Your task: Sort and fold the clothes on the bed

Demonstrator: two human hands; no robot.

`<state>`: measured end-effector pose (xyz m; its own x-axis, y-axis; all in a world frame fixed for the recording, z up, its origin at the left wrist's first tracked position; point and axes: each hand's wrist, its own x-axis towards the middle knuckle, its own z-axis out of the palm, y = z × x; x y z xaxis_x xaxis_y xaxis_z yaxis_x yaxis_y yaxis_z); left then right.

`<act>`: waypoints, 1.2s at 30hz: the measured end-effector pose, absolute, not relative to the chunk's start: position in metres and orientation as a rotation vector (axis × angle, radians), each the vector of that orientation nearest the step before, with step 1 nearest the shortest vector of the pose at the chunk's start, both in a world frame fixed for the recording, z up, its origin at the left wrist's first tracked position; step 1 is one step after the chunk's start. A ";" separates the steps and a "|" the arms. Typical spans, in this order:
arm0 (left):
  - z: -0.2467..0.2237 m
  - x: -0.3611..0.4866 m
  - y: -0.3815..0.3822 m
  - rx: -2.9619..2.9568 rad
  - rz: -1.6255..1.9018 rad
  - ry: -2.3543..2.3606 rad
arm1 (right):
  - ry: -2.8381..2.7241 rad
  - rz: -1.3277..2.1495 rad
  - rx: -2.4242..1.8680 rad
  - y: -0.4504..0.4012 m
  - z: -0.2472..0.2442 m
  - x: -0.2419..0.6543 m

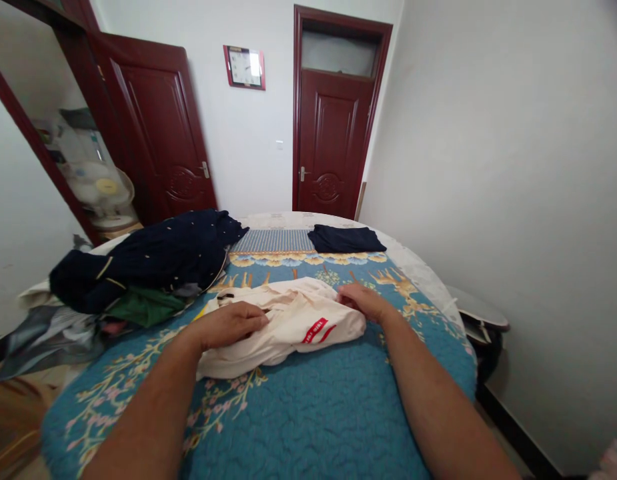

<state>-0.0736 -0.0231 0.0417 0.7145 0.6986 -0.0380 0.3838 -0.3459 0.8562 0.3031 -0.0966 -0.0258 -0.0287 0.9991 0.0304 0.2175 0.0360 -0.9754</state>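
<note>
A cream-coloured garment (288,333) with red printed marks lies bunched up on the teal patterned cloth (328,413) in the middle. My left hand (233,325) rests on its left part, fingers pressed together on the fabric; what they grip, if anything, is hidden. At the garment's right end my right hand (363,301) has its fingertips closed on the fabric edge. A little yellow shows beside my left hand.
A folded dark navy cloth (345,239) lies at the table's far side. Dark dotted clothes (158,257), a green piece (145,305) and grey fabric (53,340) are heaped at left. A dark-red door (333,140) stands behind; a stool-like object (481,310) is at right.
</note>
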 end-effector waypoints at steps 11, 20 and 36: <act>-0.003 0.029 -0.021 1.970 0.605 0.926 | -1.778 0.628 -1.364 -0.093 -0.022 0.255; 0.015 -0.021 -0.019 0.835 1.098 0.453 | -1.589 0.563 -1.381 -0.092 -0.022 0.250; 0.000 -0.001 -0.029 1.235 0.583 0.660 | -1.371 0.153 -1.493 -0.080 -0.036 0.234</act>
<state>-0.0012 -0.0289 -0.0002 0.6810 0.7190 -0.1386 -0.0483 0.2330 0.9713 0.2341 -0.0796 -0.0362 0.3344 0.7836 0.5236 0.6485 0.2119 -0.7311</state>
